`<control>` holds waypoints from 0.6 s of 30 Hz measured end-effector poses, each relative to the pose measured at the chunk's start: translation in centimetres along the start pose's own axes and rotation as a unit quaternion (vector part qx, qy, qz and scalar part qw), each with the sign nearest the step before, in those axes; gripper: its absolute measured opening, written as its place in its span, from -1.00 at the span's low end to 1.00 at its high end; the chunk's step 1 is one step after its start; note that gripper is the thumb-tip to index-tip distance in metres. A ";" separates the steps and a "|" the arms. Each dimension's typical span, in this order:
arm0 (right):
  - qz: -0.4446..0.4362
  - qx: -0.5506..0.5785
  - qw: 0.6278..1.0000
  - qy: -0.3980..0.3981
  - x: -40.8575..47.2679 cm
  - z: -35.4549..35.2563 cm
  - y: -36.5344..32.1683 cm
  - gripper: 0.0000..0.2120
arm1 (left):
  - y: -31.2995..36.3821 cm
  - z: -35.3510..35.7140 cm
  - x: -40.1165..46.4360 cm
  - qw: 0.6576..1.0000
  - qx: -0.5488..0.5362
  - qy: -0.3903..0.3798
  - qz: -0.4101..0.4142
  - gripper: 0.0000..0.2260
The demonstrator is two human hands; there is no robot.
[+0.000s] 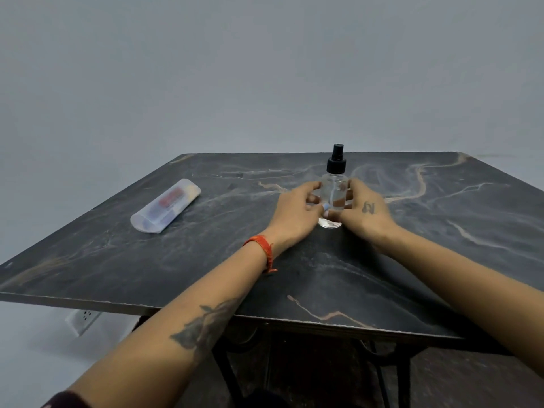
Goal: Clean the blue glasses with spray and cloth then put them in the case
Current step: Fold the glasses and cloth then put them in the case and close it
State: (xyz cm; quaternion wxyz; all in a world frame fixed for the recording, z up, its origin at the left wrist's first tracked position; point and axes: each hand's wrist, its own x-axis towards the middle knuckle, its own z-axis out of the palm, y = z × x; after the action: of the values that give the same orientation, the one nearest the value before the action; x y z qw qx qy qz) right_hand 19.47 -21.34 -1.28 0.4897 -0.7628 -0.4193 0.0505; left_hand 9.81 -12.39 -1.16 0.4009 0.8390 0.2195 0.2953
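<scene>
A clear spray bottle (334, 188) with a black pump top stands upright on the dark marble table (206, 260), right of centre. My left hand (294, 213) grips its left side and my right hand (365, 210) grips its right side, with both thumbs meeting across the front of the bottle. A translucent white glasses case (165, 206) lies shut on the table to the left, well apart from my hands. Red and blue shapes show dimly through its wall; I cannot tell what they are. No blue glasses or cloth lie in the open.
The table's front edge (176, 307) runs just under my forearms, with black metal legs (391, 378) below. A white power socket (84, 319) sits low on the wall at the left. A plain grey wall stands behind the table.
</scene>
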 end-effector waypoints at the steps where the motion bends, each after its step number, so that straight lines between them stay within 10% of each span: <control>1: -0.005 0.003 1.000 -0.009 0.0 0.5 -0.5 -0.56 | -0.3 -0.8 -0.1 1.000 0.002 0.012 -0.001 -0.58; 18: -0.082 0.052 0.988 -0.122 3.3 13.2 -8.7 -0.59 | -7.1 -14.2 -2.0 0.990 0.051 0.120 -0.053 -0.59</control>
State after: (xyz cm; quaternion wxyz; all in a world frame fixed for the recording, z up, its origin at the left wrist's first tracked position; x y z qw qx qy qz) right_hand 10.03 -8.29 -0.06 0.4763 -0.6876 -0.5338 0.1242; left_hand -2.10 -1.71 -0.31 0.3434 0.8038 0.3250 0.3610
